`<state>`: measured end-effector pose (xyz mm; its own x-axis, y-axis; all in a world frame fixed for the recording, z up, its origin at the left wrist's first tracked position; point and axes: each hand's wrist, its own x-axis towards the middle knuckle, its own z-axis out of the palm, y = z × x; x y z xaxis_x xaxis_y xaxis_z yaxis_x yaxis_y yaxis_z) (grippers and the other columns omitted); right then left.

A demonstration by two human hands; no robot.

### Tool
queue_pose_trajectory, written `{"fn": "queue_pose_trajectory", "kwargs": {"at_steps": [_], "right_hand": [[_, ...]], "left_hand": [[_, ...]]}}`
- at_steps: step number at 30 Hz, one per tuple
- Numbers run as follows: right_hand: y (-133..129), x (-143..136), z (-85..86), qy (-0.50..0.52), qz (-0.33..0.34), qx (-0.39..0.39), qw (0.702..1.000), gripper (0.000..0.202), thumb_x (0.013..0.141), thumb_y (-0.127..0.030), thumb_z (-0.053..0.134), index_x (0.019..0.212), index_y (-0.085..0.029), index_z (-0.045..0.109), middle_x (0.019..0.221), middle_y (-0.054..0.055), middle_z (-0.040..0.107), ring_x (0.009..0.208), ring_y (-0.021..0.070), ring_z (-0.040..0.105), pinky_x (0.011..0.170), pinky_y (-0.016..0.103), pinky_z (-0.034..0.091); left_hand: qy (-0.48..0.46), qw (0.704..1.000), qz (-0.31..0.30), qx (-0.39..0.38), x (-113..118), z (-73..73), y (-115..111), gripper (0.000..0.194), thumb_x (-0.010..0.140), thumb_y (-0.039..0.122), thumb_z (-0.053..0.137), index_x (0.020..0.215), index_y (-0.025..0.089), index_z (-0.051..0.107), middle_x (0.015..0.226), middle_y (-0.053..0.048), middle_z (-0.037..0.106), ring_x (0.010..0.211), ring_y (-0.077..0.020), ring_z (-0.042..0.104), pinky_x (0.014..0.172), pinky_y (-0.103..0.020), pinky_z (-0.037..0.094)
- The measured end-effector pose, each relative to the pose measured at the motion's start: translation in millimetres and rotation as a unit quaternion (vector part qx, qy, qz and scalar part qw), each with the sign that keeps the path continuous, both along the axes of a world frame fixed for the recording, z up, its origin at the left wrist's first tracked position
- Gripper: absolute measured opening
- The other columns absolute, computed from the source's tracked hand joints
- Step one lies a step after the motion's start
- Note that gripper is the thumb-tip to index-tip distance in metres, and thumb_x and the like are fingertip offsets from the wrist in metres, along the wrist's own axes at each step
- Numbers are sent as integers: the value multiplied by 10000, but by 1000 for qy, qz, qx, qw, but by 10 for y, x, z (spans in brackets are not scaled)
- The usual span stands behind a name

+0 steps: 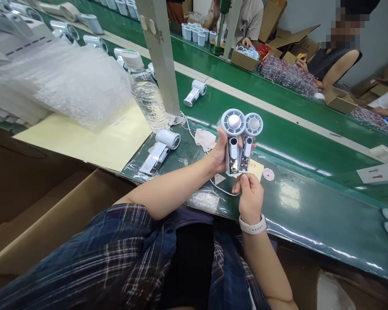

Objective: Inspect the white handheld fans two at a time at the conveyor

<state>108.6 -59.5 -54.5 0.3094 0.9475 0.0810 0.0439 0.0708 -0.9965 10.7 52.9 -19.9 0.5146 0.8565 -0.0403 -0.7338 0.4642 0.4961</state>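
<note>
Two light-blue handheld fans, a left one (233, 142) and a right one (246, 148), stand side by side, heads up, above the bench. My left hand (220, 151) is closed around them from the left side. Under the right fan's base, my right hand (251, 199) pinches, fingers pressed together. A thin white cable (220, 189) runs across the bench to those fingers; its end is hidden there. Another handheld fan (160, 148) lies on the bench left of my forearm. Behind the held fans lies a yellow paper note (256, 170) with handwriting.
A clear water bottle (147, 94) stands by a metal post (160, 51). Clear plastic bags (84, 82) are piled at left on yellow paper (116, 142). One fan (195, 93) lies on the green conveyor (278, 112). Co-workers stand across it beside cardboard boxes (244, 59).
</note>
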Motion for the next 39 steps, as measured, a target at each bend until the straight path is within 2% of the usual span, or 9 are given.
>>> {"fn": "queue_pose_trajectory", "kwargs": {"at_steps": [4,8,16,18,21,25,27,32,39], "right_hand": [[-29,-108,-27,125,-8,-2,992,474,926,-594,680,676,-249,473,427,-108,409,369,92,360,416,246,300],[-18,-91,-59,101,-5,-1,995,469,965,-583,624,676,-249,465,449,-95,422,404,102,391,456,254,339],[-13,251,-78,-98,-8,64,993,336,1009,-453,504,781,-229,609,980,62,673,959,220,641,914,395,524],[1,336,-68,-155,-53,80,983,270,982,-413,531,821,-224,637,1224,112,662,1201,274,612,1089,479,466],[43,457,-55,-187,-88,71,976,306,964,-453,559,1153,-235,661,1490,137,567,1444,318,485,1227,570,354],[12,577,-10,-55,15,31,998,460,936,-548,637,1293,-259,610,1331,124,695,1252,314,655,1047,522,549],[-57,613,38,-9,-5,41,999,493,874,-537,739,1266,-265,612,1240,108,723,1122,296,698,969,492,589],[-222,654,158,62,-29,69,995,451,809,-431,813,1185,-310,595,1061,33,702,887,221,680,872,457,617],[-257,635,140,123,-4,91,988,277,855,-372,731,1099,-273,645,1000,20,724,779,182,681,840,438,632]], "left_hand": [[8,999,12,43,36,-28,-67,753,734,937,598,682,190,524,1013,-136,736,1329,-367,608,973,-421,600],[25,999,-1,36,46,-49,-85,759,744,949,566,683,194,511,1008,-140,732,1316,-369,613,968,-426,596],[37,997,27,54,31,-39,-18,645,794,828,625,813,185,595,984,-114,739,1232,-329,668,970,-422,580],[43,995,30,82,33,-71,-30,596,716,742,751,872,178,636,955,-100,745,1167,-328,691,952,-423,575],[72,987,-25,140,32,-126,-98,649,563,638,906,950,163,692,922,-93,745,1025,-316,716,882,-407,561],[142,954,-88,250,28,-179,-169,645,564,642,945,936,161,727,1002,-103,751,1055,-291,687,894,-359,518],[168,944,-95,268,31,-206,-154,619,623,681,904,925,170,728,992,-94,747,1022,-266,681,876,-342,512],[157,969,-117,154,43,-212,-119,497,862,641,732,1045,187,643,926,-84,714,863,-213,676,781,-342,532],[140,960,-131,202,20,-133,-208,619,664,191,877,1137,216,479,953,11,630,767,-134,651,744,-331,520]]}}
